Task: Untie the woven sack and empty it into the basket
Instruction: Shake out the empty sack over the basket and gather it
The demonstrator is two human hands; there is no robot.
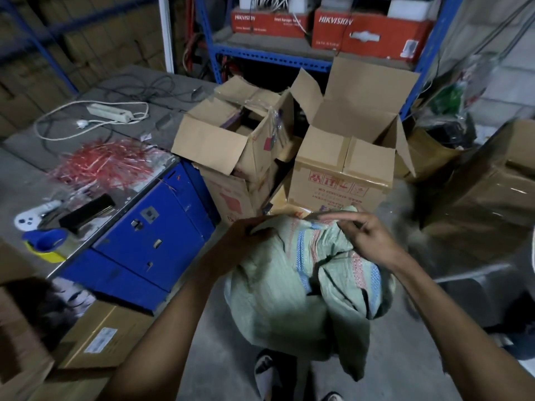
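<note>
A pale green woven sack point(283, 296) with blue and red stripes stands on the floor in front of my feet. Its top is bunched and folded over. My left hand point(246, 238) grips the gathered cloth at the sack's upper left. My right hand point(364, 235) pinches the sack's top at the upper right, with the index finger stretched out to the left. I cannot make out a tie or cord in the folds. No basket is in view.
Two open cardboard boxes point(341, 157) stand just behind the sack, in front of blue metal shelving point(272, 57). A blue cabinet point(150, 235) on the left carries red plastic strips point(107, 166), a tape dispenser and a power strip. Wrapped cartons point(492, 204) crowd the right.
</note>
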